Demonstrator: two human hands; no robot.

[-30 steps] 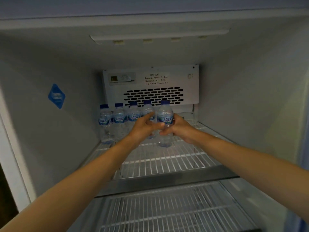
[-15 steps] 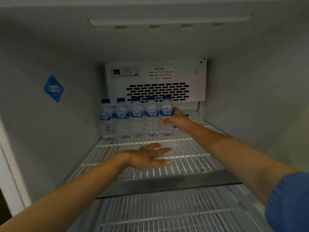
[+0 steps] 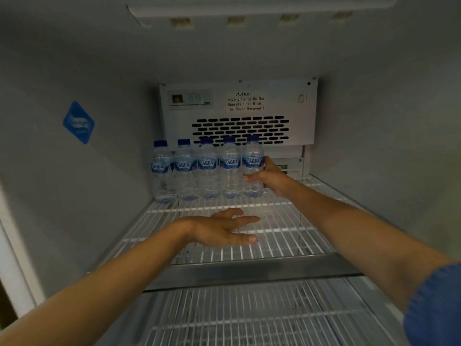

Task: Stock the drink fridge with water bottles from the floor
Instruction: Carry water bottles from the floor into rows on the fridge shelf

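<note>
Several small clear water bottles with blue caps and blue labels stand upright in a row [image 3: 197, 168] at the back left of the fridge's top wire shelf [image 3: 282, 236]. My right hand [image 3: 272, 179] grips the rightmost bottle [image 3: 253, 158] low on its side, thumb across the front. This bottle stands on the shelf against its neighbour. My left hand [image 3: 224, 229] hovers flat over the middle of the shelf, fingers straight and empty.
A white fan cover [image 3: 239, 113] with vent slots and a caution label fills the back wall above the bottles. The back right of the shelf beside my right hand is bare wire. A second wire shelf [image 3: 249, 315] lies below. Fridge walls close in on both sides.
My left hand let go of the rightmost bottle and drew back to mid-shelf. My right hand pushed that bottle back into the row. Little has moved in the last half second.
</note>
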